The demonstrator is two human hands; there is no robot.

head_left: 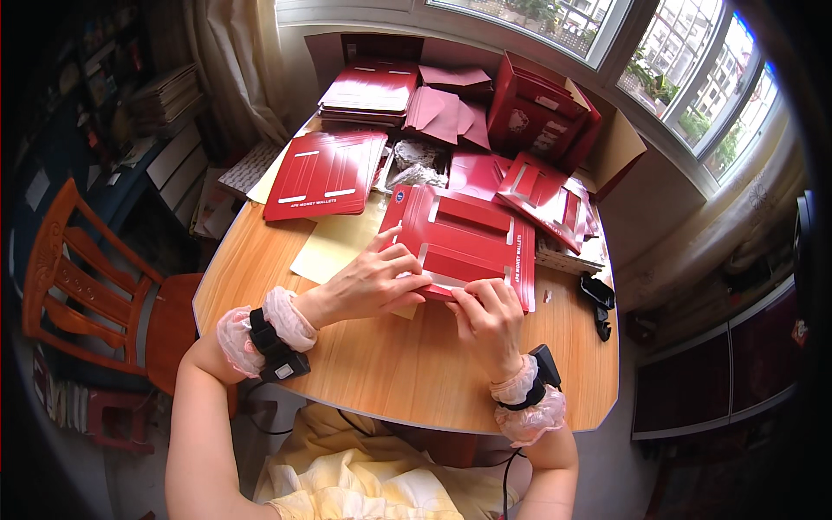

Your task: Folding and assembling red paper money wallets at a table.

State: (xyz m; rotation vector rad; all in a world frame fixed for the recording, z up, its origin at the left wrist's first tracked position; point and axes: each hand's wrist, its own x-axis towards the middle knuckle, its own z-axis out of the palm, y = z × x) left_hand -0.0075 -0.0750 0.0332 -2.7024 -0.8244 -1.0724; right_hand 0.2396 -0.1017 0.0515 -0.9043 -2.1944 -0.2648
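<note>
A red printed card with pale slot bands lies on a stack of similar cards in front of me. My left hand reaches over its near left corner, some fingers resting on its face, thumb and forefinger closed at the near edge. Beside it, my right hand has thumb and forefinger pinched at the same edge, by a pale strip. The fingers partly hide that edge. Under the cards and to their left, a yellow sheet lies on the wooden table.
More red cards lie fanned at the left, with another stack behind. Pink envelopes, a red box and a red folded wallet crowd the back. A black object sits near the right edge. A wooden chair stands left.
</note>
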